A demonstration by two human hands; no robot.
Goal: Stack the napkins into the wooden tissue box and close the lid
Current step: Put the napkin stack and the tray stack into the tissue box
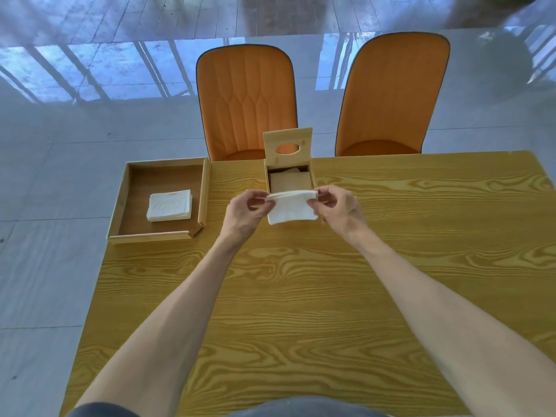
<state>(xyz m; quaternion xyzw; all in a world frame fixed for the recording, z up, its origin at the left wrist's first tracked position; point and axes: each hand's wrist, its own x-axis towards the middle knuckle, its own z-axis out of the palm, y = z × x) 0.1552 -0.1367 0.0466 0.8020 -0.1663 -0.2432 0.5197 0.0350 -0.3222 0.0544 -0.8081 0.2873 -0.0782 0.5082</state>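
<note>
A white napkin (291, 208) hangs between my two hands just in front of the wooden tissue box (312, 176). My left hand (244, 212) pinches its upper left corner and my right hand (337, 207) pinches its upper right corner. The box stands open at the far middle of the table, its lid (287, 148) with an oval hole raised upright at the back. Shaded napkins lie inside the box. A small stack of white napkins (170, 205) rests in the wooden tray (202, 194) to the left.
The yellow wood-grain table (301, 296) stretches toward me. The tray overhangs the table's left edge. Two orange chairs (246, 100) stand behind the far edge. Glossy pale floor surrounds the table.
</note>
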